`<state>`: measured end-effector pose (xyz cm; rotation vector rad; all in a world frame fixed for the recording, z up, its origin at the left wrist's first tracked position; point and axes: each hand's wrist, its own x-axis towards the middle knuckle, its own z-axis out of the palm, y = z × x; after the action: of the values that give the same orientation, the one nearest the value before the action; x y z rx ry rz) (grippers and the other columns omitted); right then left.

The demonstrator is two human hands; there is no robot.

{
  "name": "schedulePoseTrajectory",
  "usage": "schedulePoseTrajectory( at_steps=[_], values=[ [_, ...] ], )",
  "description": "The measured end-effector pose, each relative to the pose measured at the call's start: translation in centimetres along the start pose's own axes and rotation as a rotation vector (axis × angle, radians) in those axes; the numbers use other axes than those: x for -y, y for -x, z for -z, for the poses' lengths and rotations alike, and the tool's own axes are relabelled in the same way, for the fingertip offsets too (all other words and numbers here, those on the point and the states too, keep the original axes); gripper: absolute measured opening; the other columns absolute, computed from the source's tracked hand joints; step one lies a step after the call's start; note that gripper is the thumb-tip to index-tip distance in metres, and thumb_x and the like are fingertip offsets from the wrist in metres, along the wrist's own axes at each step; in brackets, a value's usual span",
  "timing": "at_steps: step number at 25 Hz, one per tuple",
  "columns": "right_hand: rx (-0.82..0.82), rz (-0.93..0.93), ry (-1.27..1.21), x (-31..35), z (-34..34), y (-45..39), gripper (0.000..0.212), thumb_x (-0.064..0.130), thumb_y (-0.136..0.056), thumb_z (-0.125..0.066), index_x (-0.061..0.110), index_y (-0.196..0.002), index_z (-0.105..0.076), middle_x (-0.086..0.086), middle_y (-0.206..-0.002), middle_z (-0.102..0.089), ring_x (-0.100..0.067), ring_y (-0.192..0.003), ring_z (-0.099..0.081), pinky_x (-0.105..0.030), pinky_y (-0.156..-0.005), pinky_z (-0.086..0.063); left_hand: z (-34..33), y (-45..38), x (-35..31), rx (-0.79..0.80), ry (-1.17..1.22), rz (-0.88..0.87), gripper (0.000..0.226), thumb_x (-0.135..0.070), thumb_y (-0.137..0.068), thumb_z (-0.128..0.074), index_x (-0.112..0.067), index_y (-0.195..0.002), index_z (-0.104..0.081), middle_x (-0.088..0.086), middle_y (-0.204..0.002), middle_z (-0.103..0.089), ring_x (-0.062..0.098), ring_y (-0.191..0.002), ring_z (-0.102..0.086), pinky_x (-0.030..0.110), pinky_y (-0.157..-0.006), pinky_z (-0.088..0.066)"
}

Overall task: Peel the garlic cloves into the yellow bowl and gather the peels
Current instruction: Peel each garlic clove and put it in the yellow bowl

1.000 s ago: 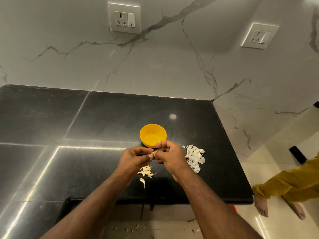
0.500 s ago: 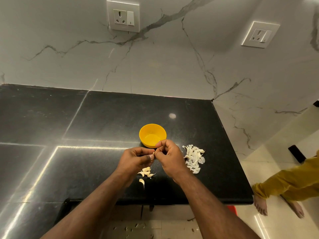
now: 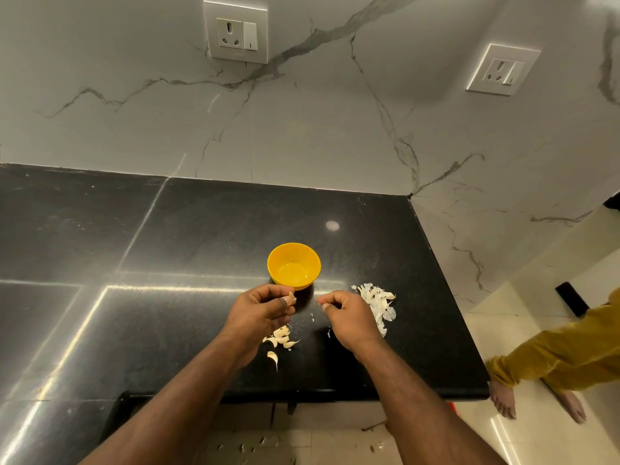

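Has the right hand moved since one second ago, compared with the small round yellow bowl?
Yes. The right hand has pulled away to the right, toward the pile of white garlic peels, and no longer sits directly below the small round yellow bowl.

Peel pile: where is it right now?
Head view: peel pile lies on the black counter, just right of the right hand, right and nearer than the yellow bowl.
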<state>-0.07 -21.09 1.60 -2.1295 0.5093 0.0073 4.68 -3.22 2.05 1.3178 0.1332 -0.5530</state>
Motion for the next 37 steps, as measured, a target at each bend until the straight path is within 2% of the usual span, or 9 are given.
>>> schedulePoseTrajectory(
  at_steps=[2, 7, 12, 18, 21, 25, 28, 32, 37],
  values=[
    [-0.019, 0.078, 0.041, 0.1, 0.6, 0.2, 0.017, 0.017, -0.094, -0.067, 0.020, -0.109, -0.076, 0.012, -0.101, -0.066, -0.003, -0.089, -0.059, -0.011, -0.075, -0.043, -0.2, -0.1, 0.2, -0.003, -0.012, 0.029, 0.013, -0.003, -0.092, -0.067, -0.006, -0.104, -0.072, 0.011, -0.096, -0.077, 0.023, -0.089, -0.071, 0.032, -0.079, -0.057],
    [0.014, 0.251, 0.018, 1.5, 0.2, 1.1, 0.030, 0.018, -0.084, -0.078, 0.028, -0.112, -0.075, 0.011, -0.105, -0.067, -0.003, -0.086, -0.061, -0.015, -0.077, -0.048, -0.9, -0.2, 0.4, 0.032, -0.019, 0.069, 0.015, -0.004, -0.093, -0.067, -0.006, -0.106, -0.073, 0.013, -0.096, -0.077, 0.024, -0.090, -0.072, 0.031, -0.077, -0.056],
    [-0.031, 0.322, 0.147, 1.6, -0.5, 1.3, 0.004, 0.027, -0.087, -0.074, 0.024, -0.090, -0.075, 0.009, -0.090, -0.066, -0.005, -0.081, -0.059, -0.025, -0.071, -0.051, -1.2, -0.1, 0.2, 0.018, -0.002, 0.085, 0.014, -0.004, -0.093, -0.066, -0.003, -0.106, -0.071, 0.014, -0.091, -0.077, 0.020, -0.082, -0.073, 0.030, -0.076, -0.058],
    [0.082, 0.273, 0.149, 0.6, 0.0, 1.7, 0.008, 0.024, -0.087, -0.064, 0.023, -0.079, -0.067, 0.010, -0.078, -0.065, -0.007, -0.075, -0.059, -0.031, -0.069, -0.052, -0.4, 0.1, 0.1, -0.039, -0.017, 0.049, 0.013, -0.005, -0.094, -0.065, -0.006, -0.105, -0.072, 0.014, -0.096, -0.076, 0.021, -0.085, -0.072, 0.029, -0.074, -0.057],
    [0.051, 0.175, 0.241, -0.1, 0.6, 1.2, 0.014, 0.033, -0.089, -0.063, 0.023, -0.084, -0.071, 0.009, -0.087, -0.067, -0.009, -0.079, -0.061, -0.037, -0.077, -0.054, 0.0, 0.2, 0.2, -0.014, -0.047, 0.051, 0.014, -0.006, -0.095, -0.064, -0.007, -0.105, -0.074, 0.013, -0.095, -0.074, 0.020, -0.086, -0.070, 0.029, -0.076, -0.057],
    [-0.035, 0.213, 0.232, 1.0, 0.9, 1.1, 0.017, 0.017, -0.092, -0.066, 0.023, -0.103, -0.077, 0.007, -0.103, -0.068, -0.007, -0.090, -0.062, -0.023, -0.083, -0.050, 0.0, 0.5, 0.5, 0.031, -0.135, 0.020, 0.014, -0.005, -0.094, -0.066, -0.006, -0.106, -0.073, 0.014, -0.095, -0.074, 0.021, -0.087, -0.069, 0.030, -0.078, -0.058],
    [0.075, 0.260, 0.139, 2.7, 0.9, 1.4, 0.027, 0.014, -0.094, -0.066, 0.021, -0.119, -0.073, 0.006, -0.114, -0.069, -0.003, -0.099, -0.060, -0.012, -0.086, -0.045, 0.0, 0.5, 0.5, 0.057, -0.188, -0.020, 0.013, -0.005, -0.090, -0.071, -0.003, -0.103, -0.070, 0.013, -0.089, -0.074, 0.023, -0.083, -0.070, 0.031, -0.074, -0.059],
    [0.112, 0.231, 0.155, 3.0, 0.1, 1.5, 0.008, 0.029, -0.091, -0.072, 0.025, -0.097, -0.075, 0.009, -0.093, -0.072, -0.007, -0.085, -0.065, -0.033, -0.080, -0.056, 0.3, 0.5, 0.2, 0.060, -0.211, -0.052, 0.016, -0.004, -0.087, -0.074, -0.002, -0.102, -0.069, 0.015, -0.091, -0.075, 0.021, -0.081, -0.073, 0.029, -0.071, -0.057],
    [0.121, 0.144, 0.003, 3.3, -0.3, 1.6, 0.003, 0.026, -0.087, -0.075, 0.024, -0.084, -0.076, 0.008, -0.077, -0.071, -0.012, -0.075, -0.066, -0.035, -0.072, -0.055, 0.8, 0.4, 0.1, 0.066, -0.252, -0.119, 0.008, 0.002, -0.088, -0.071, -0.002, -0.094, -0.072, 0.011, -0.082, -0.075, 0.018, -0.077, -0.069, 0.029, -0.072, -0.057]
  ],
)
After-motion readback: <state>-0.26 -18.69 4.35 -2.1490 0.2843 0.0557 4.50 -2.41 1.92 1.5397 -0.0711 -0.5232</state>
